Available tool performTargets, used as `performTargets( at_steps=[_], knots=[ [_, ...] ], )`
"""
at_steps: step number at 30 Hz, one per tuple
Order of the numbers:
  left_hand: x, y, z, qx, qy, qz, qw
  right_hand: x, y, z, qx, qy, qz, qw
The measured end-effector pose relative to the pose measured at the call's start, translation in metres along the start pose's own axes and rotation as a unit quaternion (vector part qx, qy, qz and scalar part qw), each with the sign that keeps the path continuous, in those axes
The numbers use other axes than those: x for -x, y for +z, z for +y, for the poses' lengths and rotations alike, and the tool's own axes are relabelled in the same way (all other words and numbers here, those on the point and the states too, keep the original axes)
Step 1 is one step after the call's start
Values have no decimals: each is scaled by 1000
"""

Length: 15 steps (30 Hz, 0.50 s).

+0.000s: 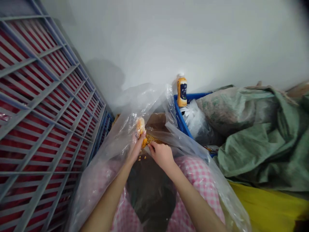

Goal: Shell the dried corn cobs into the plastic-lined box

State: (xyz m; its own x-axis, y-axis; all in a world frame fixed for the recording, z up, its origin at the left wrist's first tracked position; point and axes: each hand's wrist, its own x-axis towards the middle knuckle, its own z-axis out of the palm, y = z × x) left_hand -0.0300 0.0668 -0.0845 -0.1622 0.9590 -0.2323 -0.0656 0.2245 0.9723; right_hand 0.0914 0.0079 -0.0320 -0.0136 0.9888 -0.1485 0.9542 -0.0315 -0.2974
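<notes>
White wall (169,42) rises ahead of me, with a red and blue rack (43,96) on my left and a blue crate (182,117), a bottle (182,91) and a green sack (251,135) on my right. My left grip (136,147) is shut tight on a corn cob (140,127) over a clear plastic bag (113,148) and pink checked cloth (199,174), and I am rubbing off loose corn (151,139). My right grip (161,157) curls narrow just beside the cob, but I cannot tell if it holds anything; corn left on the cob calls for more rubbing, and the floppy bag crowds my hands.
</notes>
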Motion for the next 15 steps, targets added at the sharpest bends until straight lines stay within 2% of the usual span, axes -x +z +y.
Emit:
performTargets(
  at_steps=[3, 8, 11, 15],
  knots=[
    [1, -3, 14, 27, -17, -17, 999, 1, -8, 5, -3, 18, 8, 1000],
    [1, -10, 34, 143, -55, -54, 987, 1, -9, 11, -39, 39, 17, 998],
    [-2, -10, 37, 194, -41, -1, 980, 2, -3, 9, -65, 32, 10, 997],
    [-7, -10, 37, 187, 60, 78, 977, 2, 1, 6, -185, 13, -18, 982]
  ],
)
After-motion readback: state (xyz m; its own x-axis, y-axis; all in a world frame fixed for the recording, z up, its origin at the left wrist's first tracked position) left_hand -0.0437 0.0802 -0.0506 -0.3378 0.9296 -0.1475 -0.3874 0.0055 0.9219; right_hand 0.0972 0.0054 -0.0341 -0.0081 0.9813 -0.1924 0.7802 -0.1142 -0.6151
